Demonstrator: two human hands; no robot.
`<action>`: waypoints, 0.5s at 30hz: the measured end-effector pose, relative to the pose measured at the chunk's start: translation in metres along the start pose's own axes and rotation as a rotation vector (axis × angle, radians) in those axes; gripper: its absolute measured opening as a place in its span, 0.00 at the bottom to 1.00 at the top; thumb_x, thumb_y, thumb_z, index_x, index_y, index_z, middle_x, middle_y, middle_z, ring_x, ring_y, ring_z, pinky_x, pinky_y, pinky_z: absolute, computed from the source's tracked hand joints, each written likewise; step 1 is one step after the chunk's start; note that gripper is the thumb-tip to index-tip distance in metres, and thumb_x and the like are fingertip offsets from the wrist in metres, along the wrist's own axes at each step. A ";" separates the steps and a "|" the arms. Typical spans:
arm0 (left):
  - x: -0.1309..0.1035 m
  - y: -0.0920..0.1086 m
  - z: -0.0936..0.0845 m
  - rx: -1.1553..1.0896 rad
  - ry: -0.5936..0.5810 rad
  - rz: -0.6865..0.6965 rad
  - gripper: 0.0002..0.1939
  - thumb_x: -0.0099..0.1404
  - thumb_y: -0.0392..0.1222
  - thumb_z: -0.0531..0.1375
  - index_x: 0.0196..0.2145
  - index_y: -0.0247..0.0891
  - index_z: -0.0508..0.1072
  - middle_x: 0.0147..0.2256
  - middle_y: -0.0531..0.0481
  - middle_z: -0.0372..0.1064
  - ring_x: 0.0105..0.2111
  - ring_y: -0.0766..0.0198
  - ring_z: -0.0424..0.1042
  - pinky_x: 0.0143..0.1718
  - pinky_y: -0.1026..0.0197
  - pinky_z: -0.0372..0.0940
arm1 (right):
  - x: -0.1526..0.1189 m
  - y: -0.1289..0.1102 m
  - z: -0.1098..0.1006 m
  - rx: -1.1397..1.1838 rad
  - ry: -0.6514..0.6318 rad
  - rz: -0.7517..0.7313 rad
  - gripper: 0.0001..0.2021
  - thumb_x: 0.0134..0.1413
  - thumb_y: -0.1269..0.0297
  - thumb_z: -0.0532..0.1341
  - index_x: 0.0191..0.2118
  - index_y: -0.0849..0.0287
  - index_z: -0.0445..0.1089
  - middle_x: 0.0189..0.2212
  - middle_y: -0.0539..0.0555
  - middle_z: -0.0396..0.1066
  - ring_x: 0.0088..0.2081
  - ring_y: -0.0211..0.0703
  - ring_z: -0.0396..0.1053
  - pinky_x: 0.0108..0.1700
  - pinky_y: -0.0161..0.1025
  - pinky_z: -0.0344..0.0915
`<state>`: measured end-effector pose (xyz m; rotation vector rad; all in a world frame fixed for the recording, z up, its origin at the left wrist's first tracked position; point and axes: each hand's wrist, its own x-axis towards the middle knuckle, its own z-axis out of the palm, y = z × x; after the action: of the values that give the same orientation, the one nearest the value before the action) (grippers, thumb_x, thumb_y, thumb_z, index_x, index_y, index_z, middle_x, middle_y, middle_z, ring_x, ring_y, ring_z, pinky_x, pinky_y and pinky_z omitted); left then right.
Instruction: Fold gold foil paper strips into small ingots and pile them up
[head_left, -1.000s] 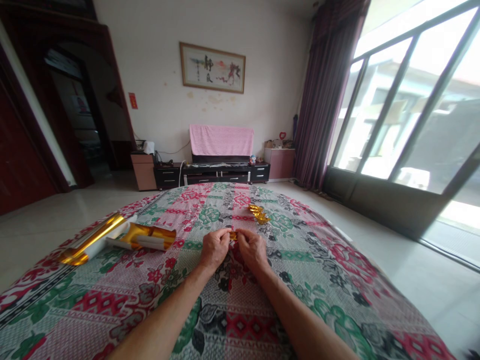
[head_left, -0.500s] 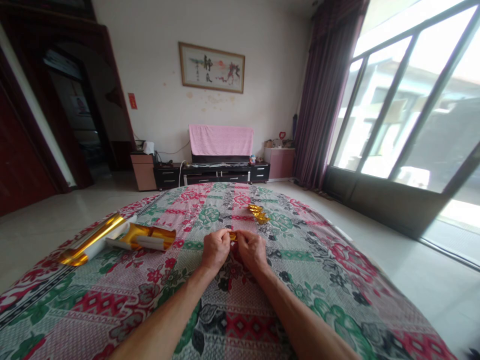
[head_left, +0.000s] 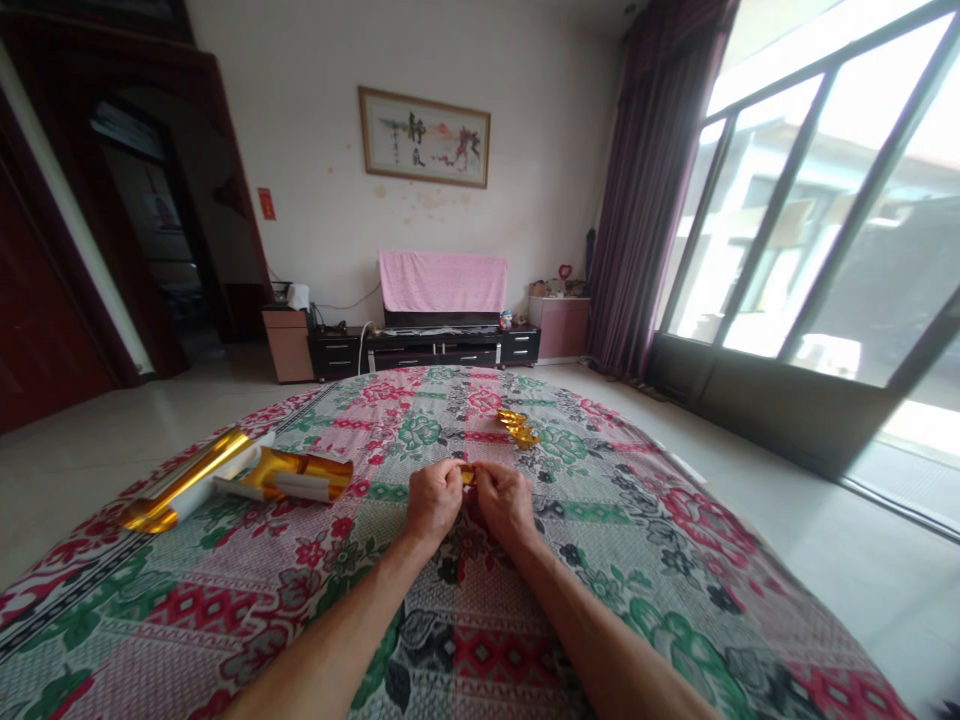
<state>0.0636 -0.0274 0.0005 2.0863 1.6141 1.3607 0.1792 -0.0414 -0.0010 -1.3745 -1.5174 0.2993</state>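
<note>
A small piece of gold foil paper (head_left: 468, 475) is pinched between my two hands above the middle of the cloth-covered table. My left hand (head_left: 435, 500) is closed on its left end, and my right hand (head_left: 504, 502) is closed on its right end. Most of the piece is hidden by my fingers. Just beyond my right hand lie several folded gold foil shapes (head_left: 517, 428) in a short row. Off to the left, curled gold foil sheets (head_left: 300, 474) with white backs rest on the cloth.
A flowered tablecloth (head_left: 592, 590) in red, green and grey covers the round table. Past its far edge stands a low black TV cabinet (head_left: 435, 352), with a pink cloth (head_left: 444, 282) draped above. Tall windows (head_left: 810, 220) and a purple curtain (head_left: 637, 200) are on the right.
Almost nothing differs. Both hands keep their grip on the gold foil paper, with only a very slight shift of the fingers and of the view.
</note>
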 end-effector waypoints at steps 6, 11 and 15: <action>0.001 0.004 -0.003 -0.061 0.008 -0.011 0.14 0.58 0.35 0.51 0.34 0.38 0.76 0.33 0.47 0.76 0.34 0.63 0.73 0.37 0.65 0.65 | 0.001 -0.002 -0.001 0.054 -0.011 0.034 0.16 0.50 0.66 0.51 0.38 0.58 0.74 0.29 0.52 0.76 0.29 0.40 0.71 0.32 0.31 0.63; 0.002 0.000 -0.001 -0.228 -0.108 -0.097 0.16 0.57 0.35 0.50 0.39 0.37 0.75 0.31 0.50 0.76 0.30 0.65 0.73 0.36 0.63 0.67 | 0.001 -0.004 -0.002 0.052 -0.041 0.004 0.16 0.51 0.66 0.49 0.35 0.57 0.75 0.26 0.51 0.75 0.27 0.39 0.71 0.31 0.31 0.62; 0.003 -0.007 0.004 -0.308 -0.160 -0.117 0.17 0.58 0.36 0.49 0.41 0.37 0.74 0.29 0.50 0.76 0.30 0.64 0.73 0.35 0.63 0.68 | 0.000 -0.004 -0.003 0.012 -0.023 0.013 0.16 0.50 0.66 0.50 0.35 0.56 0.76 0.26 0.51 0.75 0.27 0.40 0.71 0.31 0.31 0.62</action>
<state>0.0623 -0.0208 -0.0046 1.8395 1.3437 1.2756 0.1791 -0.0440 0.0036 -1.3766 -1.5235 0.3330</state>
